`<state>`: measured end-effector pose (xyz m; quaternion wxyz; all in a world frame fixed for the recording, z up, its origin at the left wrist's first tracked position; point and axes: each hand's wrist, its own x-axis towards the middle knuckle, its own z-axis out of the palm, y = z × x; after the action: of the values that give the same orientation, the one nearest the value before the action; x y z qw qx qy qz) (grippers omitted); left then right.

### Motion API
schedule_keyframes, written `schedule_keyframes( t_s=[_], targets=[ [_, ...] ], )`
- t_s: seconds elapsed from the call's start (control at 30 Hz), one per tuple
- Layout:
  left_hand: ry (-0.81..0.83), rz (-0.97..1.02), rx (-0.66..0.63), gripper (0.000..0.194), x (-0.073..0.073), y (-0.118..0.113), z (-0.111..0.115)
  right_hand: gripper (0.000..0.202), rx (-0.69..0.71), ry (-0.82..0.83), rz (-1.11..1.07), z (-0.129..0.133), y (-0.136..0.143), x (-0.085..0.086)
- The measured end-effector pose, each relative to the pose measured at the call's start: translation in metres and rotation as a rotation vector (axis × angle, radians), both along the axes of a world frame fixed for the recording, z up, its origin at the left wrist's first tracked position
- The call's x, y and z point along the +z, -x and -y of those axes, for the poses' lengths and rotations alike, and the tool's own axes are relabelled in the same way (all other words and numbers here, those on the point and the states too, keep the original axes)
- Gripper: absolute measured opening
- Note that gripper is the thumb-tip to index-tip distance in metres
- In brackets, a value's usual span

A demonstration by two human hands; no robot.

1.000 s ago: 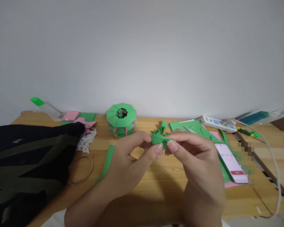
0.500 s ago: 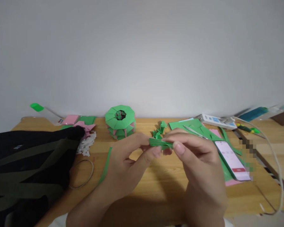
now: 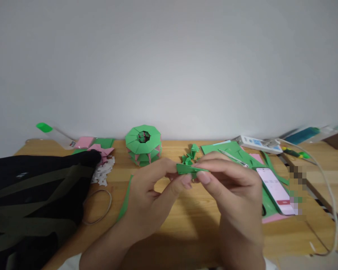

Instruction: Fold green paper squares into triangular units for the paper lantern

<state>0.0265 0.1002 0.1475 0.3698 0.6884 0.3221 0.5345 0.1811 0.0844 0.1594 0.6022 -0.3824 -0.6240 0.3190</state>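
A small folded piece of green paper (image 3: 190, 169) is held up over the table between both hands. My left hand (image 3: 154, 195) pinches its left end between thumb and forefinger. On the other end, the thumb and fingers of my right hand (image 3: 233, 187) are closed, hiding part of the folds. Behind them stands a round tiered origami model (image 3: 143, 146) in green and pink, with an open centre. Several small green folded pieces (image 3: 193, 150) lie just beyond my fingertips.
A dark bag (image 3: 39, 202) covers the left side of the wooden table (image 3: 169, 247), near pink folded pieces (image 3: 101, 150) and white scraps (image 3: 103, 171). On the right are green sheets (image 3: 228, 152), a pen (image 3: 232, 157), a phone (image 3: 274, 191) and a power strip (image 3: 259, 144) with a cable.
My right hand has shifted slightly left, its thumb now closer to the left thumb along the green paper. The left hand stays almost in place.
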Motion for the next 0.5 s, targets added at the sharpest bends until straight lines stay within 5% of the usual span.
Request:
schedule_keyframes(
  t_s=[0.5],
  targets=[
    [-0.041, -0.039, 0.016, 0.013, 0.0017, -0.0026, -0.0010, 0.021, -0.047, -0.134, 0.017, -0.0036, 0.0022, -0.0020]
  ],
)
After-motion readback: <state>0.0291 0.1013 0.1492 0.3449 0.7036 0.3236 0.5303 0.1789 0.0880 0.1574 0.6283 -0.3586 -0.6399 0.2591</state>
